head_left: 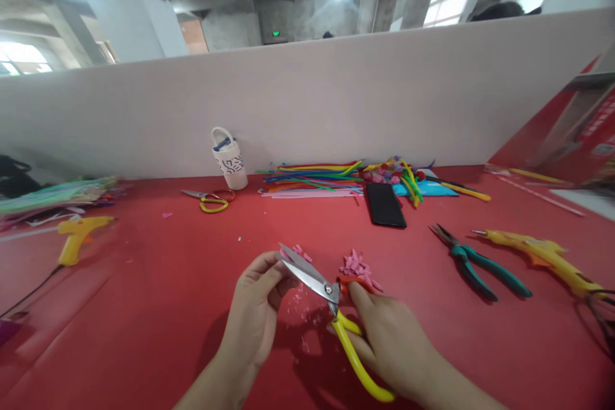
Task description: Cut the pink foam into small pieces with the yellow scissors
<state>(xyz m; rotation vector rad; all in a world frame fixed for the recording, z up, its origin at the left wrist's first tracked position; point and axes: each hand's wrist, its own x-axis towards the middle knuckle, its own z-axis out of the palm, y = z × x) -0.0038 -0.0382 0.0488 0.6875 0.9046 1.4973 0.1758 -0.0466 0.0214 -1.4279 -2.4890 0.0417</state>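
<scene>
My right hand (pixel 391 336) is wrapped round scissors (pixel 307 277) with one yellow and one red handle. Their blades are parted slightly and point up and left, to the fingertips of my left hand (pixel 259 298). Thumb and forefinger of that hand are pinched on a small pink piece (pixel 283 254), mostly hidden by the fingers and blades. Behind the blades lie some cut pink pieces (pixel 302 254). A larger heap of pink strips (pixel 356 265) sits just beyond my right hand. Tiny pink scraps (pixel 298 298) are scattered on the red tabletop (pixel 182 307) between my hands.
Teal pliers (pixel 473 262) and a yellow glue gun (pixel 538 253) lie at right; another yellow glue gun (pixel 79 234) is at left. Along the white partition (pixel 307 96) are spare scissors (pixel 211 200), a white cup (pixel 231 163), coloured pipe cleaners (pixel 312 178) and a black phone (pixel 385 205).
</scene>
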